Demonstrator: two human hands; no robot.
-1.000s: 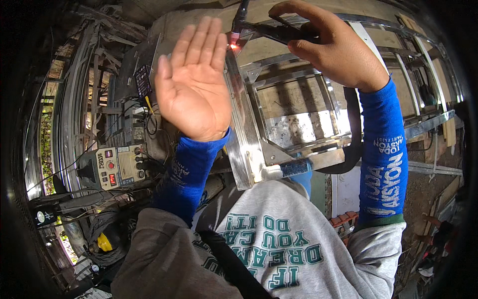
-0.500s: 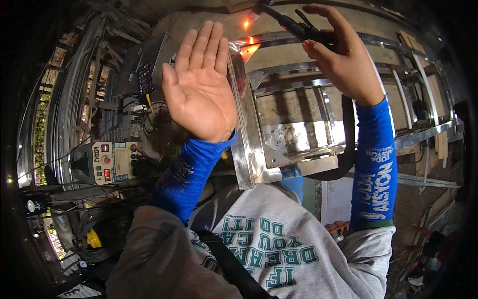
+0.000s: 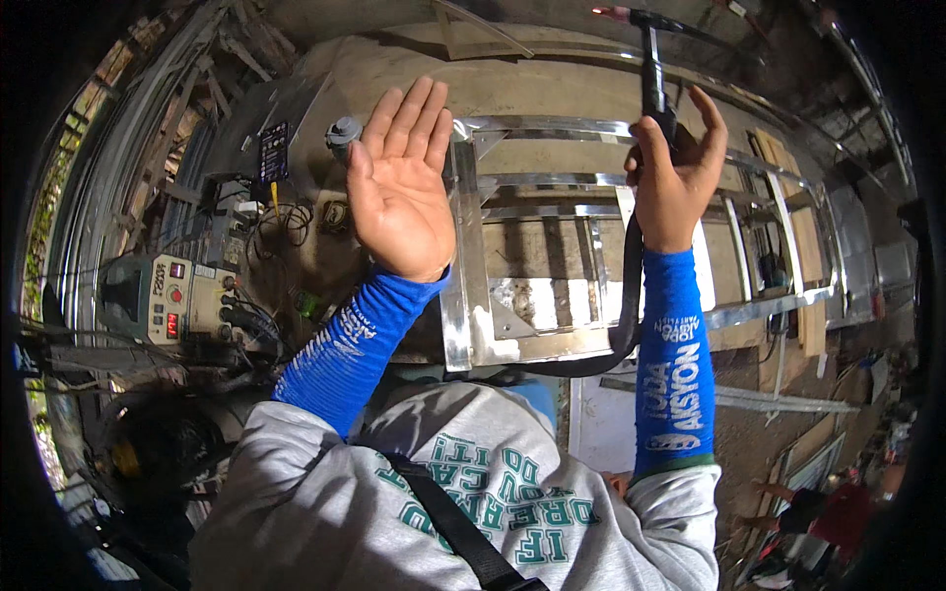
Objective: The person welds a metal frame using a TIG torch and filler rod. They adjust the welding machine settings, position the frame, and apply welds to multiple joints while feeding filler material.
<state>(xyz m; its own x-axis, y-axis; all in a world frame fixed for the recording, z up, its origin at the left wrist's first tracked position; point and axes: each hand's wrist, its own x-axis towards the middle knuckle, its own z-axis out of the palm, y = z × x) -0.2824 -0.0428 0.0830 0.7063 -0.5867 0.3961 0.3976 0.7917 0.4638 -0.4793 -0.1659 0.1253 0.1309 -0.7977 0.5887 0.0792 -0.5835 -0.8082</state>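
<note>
The left hand (image 3: 404,192) is showing its bare palm at the upper centre of the frame, its fingers pointing up, straight and lying close together, with the thumb standing a little apart; it is opening out flat and holding nothing. The right hand (image 3: 680,187), at the upper right, is gripping the handle of a black torch (image 3: 652,84), the thumb resting along its left side while the index finger is sticking up clear of it. The torch is standing near the top edge of the frame, its head turning across and its pinkish nozzle pointing left.

A black hose (image 3: 631,305) is hanging below the right hand and bending left along the lower edge of a shiny metal frame (image 3: 459,246). That frame is lying across the middle of the view on a brownish table (image 3: 394,64), its near left side running just beside the left hand; whether they are touching, I cannot tell. A grey capped container (image 3: 342,133) is standing left of the left fingers. Farther left, a dark phone-like panel (image 3: 273,153) is lying above a boxy machine (image 3: 169,300), which is showing lit red digits. 2 blue sleeves (image 3: 360,340) are covering the forearms.
</note>
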